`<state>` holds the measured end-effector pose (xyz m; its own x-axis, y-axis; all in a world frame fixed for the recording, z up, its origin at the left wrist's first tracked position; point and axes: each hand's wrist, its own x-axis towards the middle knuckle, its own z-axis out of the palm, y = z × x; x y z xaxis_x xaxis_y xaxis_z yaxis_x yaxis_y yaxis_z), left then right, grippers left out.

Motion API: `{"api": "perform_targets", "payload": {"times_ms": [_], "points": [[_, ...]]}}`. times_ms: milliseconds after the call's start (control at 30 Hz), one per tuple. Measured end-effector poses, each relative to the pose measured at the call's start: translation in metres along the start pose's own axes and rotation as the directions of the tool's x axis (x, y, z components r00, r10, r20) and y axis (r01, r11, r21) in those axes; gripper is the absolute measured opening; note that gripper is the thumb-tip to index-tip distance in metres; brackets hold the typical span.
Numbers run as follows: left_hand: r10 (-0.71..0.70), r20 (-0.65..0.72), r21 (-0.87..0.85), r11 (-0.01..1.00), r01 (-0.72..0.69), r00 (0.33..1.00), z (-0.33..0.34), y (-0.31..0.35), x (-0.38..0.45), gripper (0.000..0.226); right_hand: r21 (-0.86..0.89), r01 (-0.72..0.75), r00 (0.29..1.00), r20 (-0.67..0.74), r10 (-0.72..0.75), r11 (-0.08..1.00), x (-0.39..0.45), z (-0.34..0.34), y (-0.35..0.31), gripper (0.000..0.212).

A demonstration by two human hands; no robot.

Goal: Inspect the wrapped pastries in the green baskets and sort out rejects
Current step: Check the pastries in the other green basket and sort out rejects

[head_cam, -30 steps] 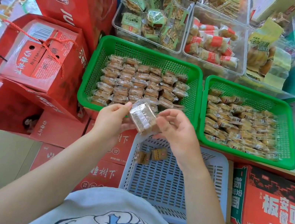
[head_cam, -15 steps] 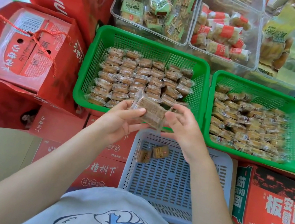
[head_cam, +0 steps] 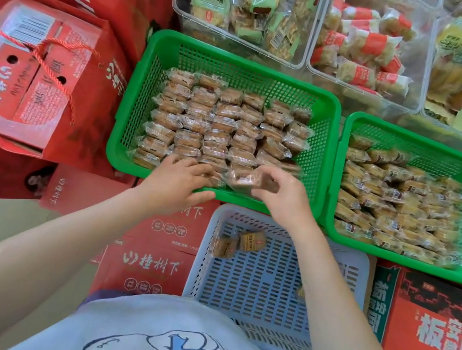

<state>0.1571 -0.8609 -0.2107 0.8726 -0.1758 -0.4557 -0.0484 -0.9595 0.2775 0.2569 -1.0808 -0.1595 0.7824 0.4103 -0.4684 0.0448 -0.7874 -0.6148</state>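
Head view: your right hand (head_cam: 282, 197) pinches one wrapped pastry (head_cam: 245, 181) between thumb and fingertips, over the near rim of the left green basket (head_cam: 242, 60). The piece is blurred; its wrapper condition cannot be judged. Your left hand (head_cam: 175, 180) lies just left of it, fingers extended and relaxed, resting on the nearest row of packed pastries (head_cam: 220, 124) in that same basket, thumb against the near rim. It grips nothing. The rows ahead of your hands lie flat and closely packed. To the right of your right hand, the right green basket (head_cam: 425, 137) holds loosely piled wrapped pastries (head_cam: 396, 202), touching one another. Below your right wrist sits a pale blue basket (head_cam: 264, 296) with two wrapped pieces (head_cam: 240, 242) near its far left corner. Red cartons (head_cam: 35, 75) stand left of your left hand; clear tubs (head_cam: 251, 10) of other snacks sit beyond both green baskets.
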Motion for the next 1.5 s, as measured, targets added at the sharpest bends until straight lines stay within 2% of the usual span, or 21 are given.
{"api": "perform_targets", "payload": {"times_ms": [67, 133, 200, 267, 367, 433, 567, 700, 767, 833, 933, 1033, 1167, 1233, 1300, 1367, 1433, 1500], "points": [[-0.016, 0.007, 0.010, 1.000, 0.016, 1.000, 0.001, -0.004, 0.000, 0.061, -0.240, 0.097, 0.995, -0.015, -0.103, 0.966, 0.000, 0.003, 0.002, 0.045], [-0.027, -0.005, 0.012, 1.000, 0.027, 1.000, 0.004, -0.005, -0.001, 0.063, -0.396, 0.172, 0.982, -0.007, -0.190, 0.902, 0.000, 0.006, -0.001, 0.042], [-0.036, -0.018, 0.010, 0.999, 0.036, 0.999, 0.005, -0.005, -0.001, 0.064, -0.510, 0.198, 0.978, 0.040, -0.207, 0.837, 0.002, 0.014, -0.010, 0.034], [-0.044, -0.037, 0.014, 0.999, 0.044, 0.998, 0.005, -0.005, -0.001, 0.068, -0.576, 0.194, 0.981, 0.109, -0.161, 0.794, 0.008, 0.026, -0.019, 0.035], [-0.043, -0.059, 0.015, 0.999, 0.044, 0.997, 0.007, -0.006, -0.001, 0.073, -0.564, 0.179, 0.960, 0.279, -0.018, 0.806, 0.019, 0.031, -0.029, 0.036], [-0.040, -0.071, 0.000, 0.999, 0.040, 0.997, 0.007, -0.006, -0.001, 0.067, -0.537, 0.188, 0.942, 0.334, 0.003, 0.822, 0.025, 0.029, -0.030, 0.037], [-0.042, -0.070, 0.004, 0.999, 0.042, 0.997, 0.006, -0.003, -0.002, 0.061, -0.518, 0.075, 0.994, 0.111, -0.020, 0.852, 0.031, 0.034, -0.018, 0.013], [-0.020, -0.109, 0.003, 1.000, 0.020, 0.994, 0.008, -0.002, -0.002, 0.058, -0.439, -0.094, 0.996, -0.031, 0.089, 0.894, 0.042, 0.039, -0.007, 0.047], [0.025, -0.133, 0.023, 0.999, -0.022, 0.991, 0.011, 0.001, -0.001, 0.061, -0.382, -0.170, 0.985, -0.041, 0.168, 0.908, 0.048, 0.036, -0.008, 0.061], [0.066, -0.133, 0.060, 0.997, -0.058, 0.989, 0.012, 0.007, 0.002, 0.063, -0.372, -0.232, 0.969, -0.010, 0.246, 0.899, 0.053, 0.035, -0.010, 0.063], [0.047, -0.058, 0.045, 0.998, -0.044, 0.997, 0.007, 0.012, 0.010, 0.065, -0.398, -0.258, 0.950, 0.060, 0.306, 0.880, 0.058, 0.037, -0.013, 0.036], [0.023, -0.020, 0.036, 0.999, -0.023, 1.000, 0.002, 0.013, 0.013, 0.068, -0.145, -0.346, 0.932, 0.060, 0.357, 0.927, 0.062, 0.038, -0.010, 0.039], [0.013, -0.011, 0.034, 0.999, -0.013, 1.000, 0.003, 0.012, 0.014, 0.068, 0.134, -0.379, 0.925, 0.025, 0.379, 0.916, 0.060, 0.042, -0.001, 0.017], [0.013, -0.012, 0.029, 0.999, -0.013, 1.000, 0.003, 0.012, 0.014, 0.068, 0.334, -0.412, 0.910, 0.107, 0.400, 0.848, 0.058, 0.037, 0.004, 0.019], [0.011, -0.005, 0.031, 0.999, -0.010, 1.000, 0.003, 0.012, 0.014, 0.069, 0.513, -0.424, 0.906, 0.225, 0.359, 0.746, 0.050, 0.028, 0.006, 0.020], [0.006, -0.005, 0.035, 0.999, -0.006, 1.000, 0.002, 0.012, 0.015, 0.070, 0.589, -0.386, 0.923, 0.242, 0.300, 0.710, 0.038, 0.018, 0.005, 0.017], [0.006, -0.007, 0.034, 0.999, -0.006, 1.000, 0.002, 0.012, 0.014, 0.070, 0.603, -0.312, 0.949, 0.163, 0.269, 0.734, 0.025, 0.010, 0.003, 0.015], [0.002, -0.007, 0.011, 1.000, -0.002, 1.000, 0.000, 0.012, 0.012, 0.068, 0.673, -0.253, 0.964, 0.116, 0.239, 0.695, 0.009, 0.003, -0.002, 0.015]]}}
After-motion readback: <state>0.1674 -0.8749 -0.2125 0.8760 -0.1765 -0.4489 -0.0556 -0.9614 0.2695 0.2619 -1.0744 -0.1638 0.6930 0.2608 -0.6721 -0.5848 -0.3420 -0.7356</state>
